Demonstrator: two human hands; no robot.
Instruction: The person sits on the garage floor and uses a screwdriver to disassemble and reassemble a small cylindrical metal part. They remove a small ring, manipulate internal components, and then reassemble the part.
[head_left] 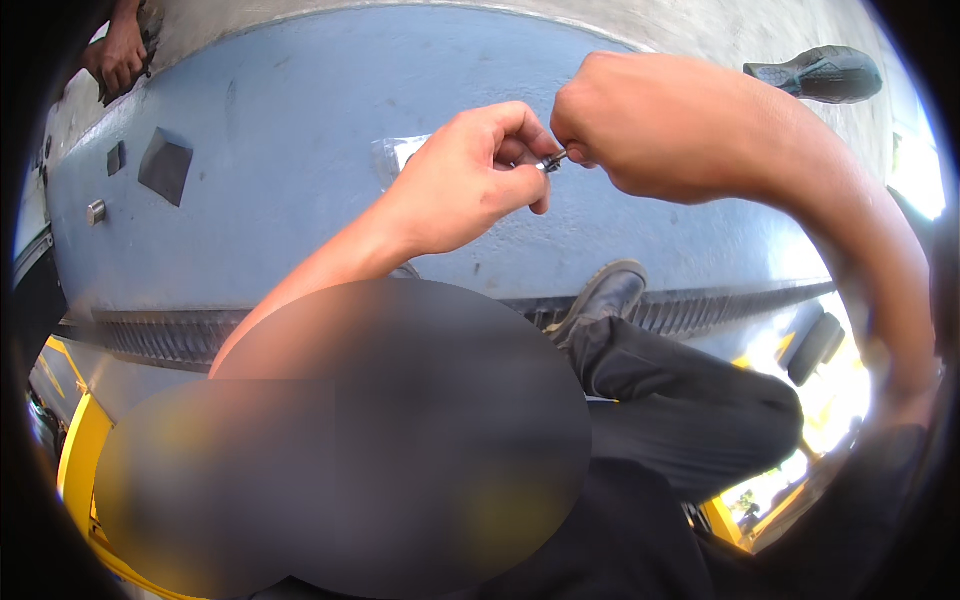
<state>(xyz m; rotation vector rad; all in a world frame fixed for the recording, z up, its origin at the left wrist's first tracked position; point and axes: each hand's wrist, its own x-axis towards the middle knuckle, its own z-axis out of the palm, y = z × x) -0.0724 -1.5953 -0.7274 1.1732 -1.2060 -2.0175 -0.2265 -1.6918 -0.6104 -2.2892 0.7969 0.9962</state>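
My left hand [465,180] is closed, thumb and fingers pinching a small dark metal part [549,163]. Right beside it, my right hand [645,125] is curled into a fist around the end of a thin metal rod [562,156]. The rod meets the small part between the two hands; whether they are one piece I cannot tell. Most of what my right fingers grip is hidden. Behind my left wrist, a clear plastic bag [390,160] with something white lies on the blue floor [300,120].
To the left lie a dark diamond-shaped piece [165,167], a small dark square [116,157] and a short metal cylinder [96,212]. Another person's hand [122,55] is at the upper left. My boot [612,292] rests by a dark ribbed strip [690,312]. A shoe-shaped dark object [835,75] is at upper right.
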